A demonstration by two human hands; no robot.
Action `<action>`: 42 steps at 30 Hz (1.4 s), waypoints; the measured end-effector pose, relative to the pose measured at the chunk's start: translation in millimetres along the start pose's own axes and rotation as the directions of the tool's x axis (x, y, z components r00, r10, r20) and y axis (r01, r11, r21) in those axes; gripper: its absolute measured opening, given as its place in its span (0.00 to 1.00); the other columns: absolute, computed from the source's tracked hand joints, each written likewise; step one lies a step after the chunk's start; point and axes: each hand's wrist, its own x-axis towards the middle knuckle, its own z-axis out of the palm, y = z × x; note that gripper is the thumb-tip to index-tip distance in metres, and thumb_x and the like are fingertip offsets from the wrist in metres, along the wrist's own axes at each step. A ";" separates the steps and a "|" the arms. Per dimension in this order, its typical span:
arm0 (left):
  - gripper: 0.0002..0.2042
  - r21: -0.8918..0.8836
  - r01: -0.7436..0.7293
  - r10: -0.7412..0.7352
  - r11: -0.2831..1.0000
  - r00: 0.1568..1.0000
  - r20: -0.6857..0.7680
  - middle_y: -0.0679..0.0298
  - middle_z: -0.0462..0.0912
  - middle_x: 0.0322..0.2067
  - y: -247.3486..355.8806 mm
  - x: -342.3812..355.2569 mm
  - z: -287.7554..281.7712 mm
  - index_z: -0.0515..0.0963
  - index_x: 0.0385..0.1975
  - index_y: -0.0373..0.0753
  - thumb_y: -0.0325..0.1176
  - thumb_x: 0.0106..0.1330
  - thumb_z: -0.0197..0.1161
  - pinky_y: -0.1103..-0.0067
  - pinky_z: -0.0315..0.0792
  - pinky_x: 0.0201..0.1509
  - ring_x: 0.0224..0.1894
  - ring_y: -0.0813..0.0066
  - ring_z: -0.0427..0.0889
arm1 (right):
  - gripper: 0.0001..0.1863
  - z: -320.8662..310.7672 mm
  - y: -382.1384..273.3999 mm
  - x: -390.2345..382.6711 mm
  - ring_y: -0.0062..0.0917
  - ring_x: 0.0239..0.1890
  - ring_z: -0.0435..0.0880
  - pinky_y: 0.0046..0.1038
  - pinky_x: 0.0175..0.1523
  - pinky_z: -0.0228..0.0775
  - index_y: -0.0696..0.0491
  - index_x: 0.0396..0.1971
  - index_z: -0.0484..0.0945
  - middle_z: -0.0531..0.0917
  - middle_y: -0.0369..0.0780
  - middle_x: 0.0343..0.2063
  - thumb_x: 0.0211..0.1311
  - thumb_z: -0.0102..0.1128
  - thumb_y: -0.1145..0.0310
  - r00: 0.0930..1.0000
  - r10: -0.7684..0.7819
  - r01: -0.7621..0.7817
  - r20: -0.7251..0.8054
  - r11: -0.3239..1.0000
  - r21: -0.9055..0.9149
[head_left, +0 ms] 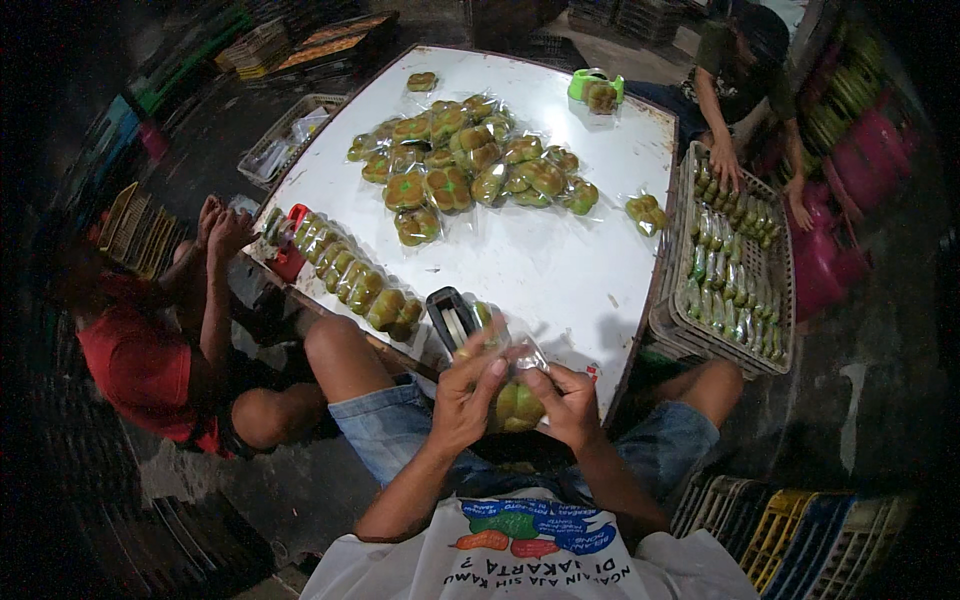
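Observation:
Close in front of me is a clear plastic bag with a green-brown, lobed bun (518,408) in it. My left hand (462,402) closes on the bag's gathered upper part, its fingertips partly smeared by motion. On the other side, my right hand (567,405) pinches the bag between thumb and fingers. A black tape dispenser (452,318) stands on the white table (530,258), just beyond my left hand. Another bagged bun beside the dispenser is partly hidden by my fingers.
Bagged buns (450,150) are heaped mid-table, with a row of buns (350,272) along the left edge. A green tape dispenser (590,82) stands far right. Stacked crates (683,318) hold packed buns at the right, where a person reaches in. Another person in a red shirt (140,350) sits left.

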 end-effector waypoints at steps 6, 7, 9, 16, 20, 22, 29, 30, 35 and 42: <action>0.18 0.483 -0.346 0.395 0.804 0.919 0.001 0.50 0.82 0.44 5.1 0.6 1.9 0.81 0.48 0.30 0.32 0.61 0.72 0.70 0.76 0.50 0.45 0.57 0.83 | 0.14 10.3 -20.9 3.4 0.26 0.58 0.78 0.29 0.61 0.70 0.63 0.44 0.85 0.77 0.49 0.58 0.72 0.56 0.68 1.000 -0.025 0.018 0.000 0.741 0.671; 0.17 0.386 -0.335 0.307 0.860 0.942 0.135 0.51 0.84 0.40 6.9 -2.3 -2.6 0.82 0.45 0.30 0.33 0.60 0.74 0.71 0.77 0.46 0.41 0.58 0.85 | 0.13 1.4 -20.2 6.4 0.26 0.56 0.79 0.28 0.60 0.70 0.63 0.45 0.85 0.77 0.49 0.57 0.71 0.57 0.71 0.996 -0.090 0.073 0.007 0.842 0.534; 0.15 0.331 -0.108 0.065 0.937 0.988 0.138 0.55 0.85 0.30 1.7 0.4 -10.5 0.84 0.41 0.33 0.35 0.58 0.76 0.74 0.76 0.37 0.30 0.66 0.84 | 0.11 -10.8 -19.6 10.9 0.25 0.54 0.80 0.27 0.58 0.70 0.64 0.45 0.84 0.79 0.48 0.54 0.68 0.59 0.76 0.974 -0.221 0.202 0.058 0.952 0.231; 0.08 0.103 0.188 -0.185 0.977 0.982 -0.036 0.62 0.82 0.38 -1.4 -11.5 -7.9 0.85 0.37 0.34 0.32 0.64 0.72 0.77 0.73 0.46 0.42 0.76 0.80 | 0.07 1.0 -16.5 21.1 0.22 0.30 0.82 0.26 0.35 0.72 0.62 0.34 0.83 0.83 0.42 0.29 0.61 0.69 0.73 0.886 -0.455 0.418 -0.089 0.867 -0.272; 0.04 -0.336 0.230 -0.287 0.914 0.949 -0.131 0.63 0.78 0.45 0.7 -16.0 -5.9 0.83 0.35 0.34 0.28 0.66 0.68 0.79 0.69 0.53 0.51 0.77 0.74 | 0.07 -10.4 -26.7 26.2 0.25 0.25 0.79 0.26 0.31 0.70 0.62 0.30 0.83 0.81 0.41 0.26 0.58 0.71 0.74 0.865 -0.484 0.501 0.131 0.834 -0.231; 0.07 -0.131 0.292 -0.301 0.947 0.952 -0.053 0.65 0.78 0.40 -17.2 -18.7 -16.7 0.80 0.36 0.34 0.31 0.69 0.67 0.79 0.69 0.52 0.46 0.78 0.76 | 0.09 -3.0 -18.5 29.5 0.25 0.21 0.74 0.28 0.29 0.67 0.62 0.25 0.81 0.78 0.40 0.22 0.60 0.70 0.73 0.862 -0.496 0.507 0.103 0.835 -0.216; 0.09 0.011 0.250 -0.233 0.968 0.916 -0.327 0.65 0.77 0.33 -35.4 -28.6 -9.4 0.79 0.33 0.33 0.33 0.70 0.65 0.83 0.68 0.48 0.39 0.79 0.75 | 0.12 34.1 5.5 15.7 0.32 0.22 0.77 0.33 0.28 0.67 0.58 0.24 0.78 0.76 0.41 0.20 0.61 0.70 0.68 0.962 -0.263 0.241 -0.074 0.944 -0.225; 0.09 0.023 0.243 -0.223 0.970 0.920 -0.322 0.64 0.77 0.32 -33.5 -28.9 -9.4 0.78 0.34 0.32 0.33 0.70 0.66 0.83 0.67 0.47 0.39 0.79 0.74 | 0.09 35.5 5.8 14.7 0.31 0.26 0.80 0.32 0.30 0.71 0.58 0.29 0.81 0.79 0.42 0.25 0.61 0.70 0.68 0.951 -0.293 0.258 -0.103 0.930 -0.262; 0.08 0.060 0.096 -0.080 0.994 0.971 -0.227 0.63 0.77 0.34 -29.1 -27.5 -20.2 0.80 0.33 0.33 0.31 0.67 0.69 0.79 0.68 0.51 0.42 0.76 0.76 | 0.12 25.1 -7.3 18.3 0.34 0.34 0.84 0.33 0.37 0.77 0.56 0.42 0.84 0.81 0.44 0.37 0.61 0.70 0.68 0.894 -0.444 0.426 0.054 0.808 -0.406; 0.08 0.010 0.234 -0.233 0.972 0.971 -0.052 0.60 0.77 0.41 -35.2 -26.9 -33.4 0.82 0.35 0.33 0.31 0.64 0.71 0.77 0.68 0.55 0.47 0.70 0.77 | 0.08 21.8 1.9 19.8 0.27 0.31 0.82 0.30 0.36 0.73 0.56 0.32 0.84 0.85 0.44 0.31 0.63 0.69 0.67 0.983 -0.179 0.184 0.042 0.963 -0.199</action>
